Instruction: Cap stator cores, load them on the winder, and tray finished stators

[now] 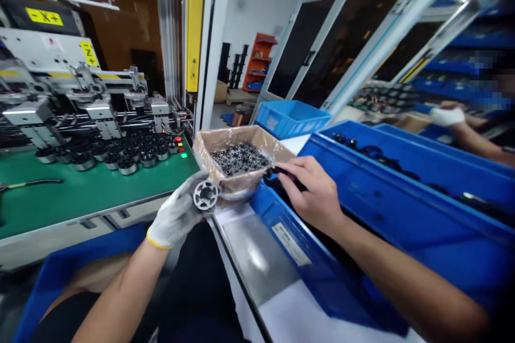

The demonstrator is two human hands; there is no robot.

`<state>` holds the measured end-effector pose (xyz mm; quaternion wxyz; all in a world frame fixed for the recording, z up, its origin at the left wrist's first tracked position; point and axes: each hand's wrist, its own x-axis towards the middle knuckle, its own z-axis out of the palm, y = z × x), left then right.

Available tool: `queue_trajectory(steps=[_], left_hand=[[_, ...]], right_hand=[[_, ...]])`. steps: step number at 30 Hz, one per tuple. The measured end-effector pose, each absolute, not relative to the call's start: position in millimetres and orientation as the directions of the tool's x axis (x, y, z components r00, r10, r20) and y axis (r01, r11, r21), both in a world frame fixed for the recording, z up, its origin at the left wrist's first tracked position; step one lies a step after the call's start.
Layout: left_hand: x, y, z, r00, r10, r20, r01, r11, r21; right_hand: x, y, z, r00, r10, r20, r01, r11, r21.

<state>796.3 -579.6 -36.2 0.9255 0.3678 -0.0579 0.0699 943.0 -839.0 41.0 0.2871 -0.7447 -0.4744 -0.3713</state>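
Observation:
My left hand (174, 217), in a white glove with a yellow cuff edge, is closed round a motor stator core (206, 195), a silver slotted ring whose open face is turned toward me. My bare right hand (309, 193) reaches over the near blue bin (317, 278), thumb and fingers pinched on a black part (277, 171) whose shape is mostly hidden. Just beyond both hands stands a plastic-lined cardboard box (237, 185) of small metal pieces (241, 158).
Black-and-silver ring parts (124, 161) crowd the green bench (96, 201) beside a machine (104, 112). Pliers (32, 184) lie at its left. A large blue bin (374, 198) and a lighter blue crate (293, 118) stand to the right. Another person's gloved hand (447, 117) shows at far right.

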Motion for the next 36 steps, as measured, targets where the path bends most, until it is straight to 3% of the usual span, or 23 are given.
queue_trajectory(steps=[4, 8, 14, 22, 29, 32, 36], left_hand=[[784.7, -587.9, -35.7, 0.989, 0.074, 0.131, -0.141, 0.755, 0.640], [779.0, -594.1, -38.6, 0.987, 0.005, 0.159, -0.111, 0.736, 0.668], [781.2, -603.5, -47.9, 0.985, -0.036, 0.168, -0.096, 0.701, 0.707], [786.7, -599.3, -41.2, 0.978, 0.202, 0.045, -0.150, 0.545, 0.825], [779.7, -612.6, -54.0, 0.998, 0.016, 0.061, -0.059, 0.578, 0.814], [772.9, -614.1, -54.9, 0.996, -0.050, 0.071, -0.041, 0.447, 0.893], [767.5, -610.7, -43.0, 0.997, 0.017, 0.082, -0.083, 0.188, 0.979]], right_hand=[[888.5, -802.3, 45.4, 0.115, 0.513, 0.850, 0.993, -0.070, -0.092], [859.6, -795.0, 30.1, 0.115, 0.528, 0.842, 0.983, 0.062, -0.173], [862.9, -799.4, 21.1, 0.107, 0.530, 0.841, 0.986, 0.053, -0.159], [868.0, -799.4, 16.8, 0.128, 0.545, 0.829, 0.984, 0.034, -0.174], [868.2, -798.6, 13.1, 0.119, 0.556, 0.823, 0.986, 0.029, -0.162], [867.6, -798.9, 11.0, 0.125, 0.565, 0.816, 0.986, 0.024, -0.168], [867.0, -800.7, 8.4, 0.120, 0.577, 0.808, 0.986, 0.028, -0.166]])
